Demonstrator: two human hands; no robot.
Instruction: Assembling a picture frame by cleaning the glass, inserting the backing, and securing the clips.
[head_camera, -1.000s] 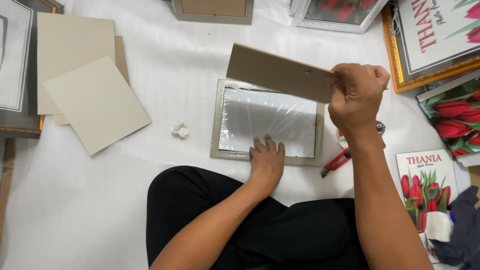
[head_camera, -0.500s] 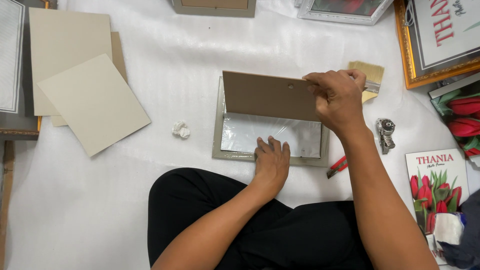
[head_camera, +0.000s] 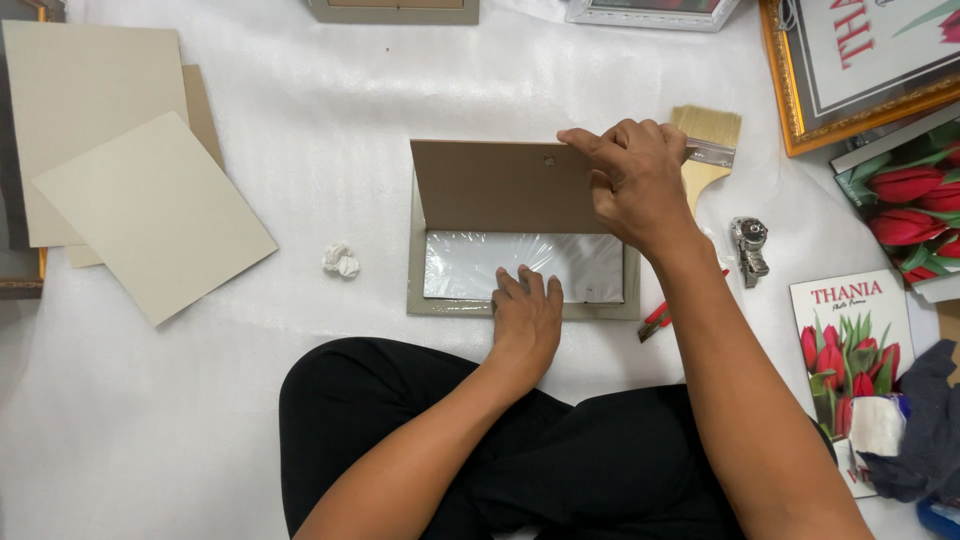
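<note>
The brown backing board (head_camera: 500, 185) is gripped along its top edge by the right hand (head_camera: 635, 180), fingers curled over that edge, thumb side hidden. The board is held tilted up over the far half of the grey picture frame (head_camera: 425, 300), its long axis running left to right and its brown face turned toward the person. The left hand (head_camera: 528, 310) is laid flat and open, fingers spread, on the frame's near edge and the shiny glass (head_camera: 470, 265), so nothing is grasped there. The frame is laid flat on the white foam sheet (head_camera: 300, 120), long side left to right too. A paintbrush (head_camera: 705, 140) is seen just behind the right hand, bristles pointing away. A small white crumpled wad (head_camera: 341, 260) is left of the frame, and beige boards (head_camera: 150, 215) are stacked well off to the left.
</note>
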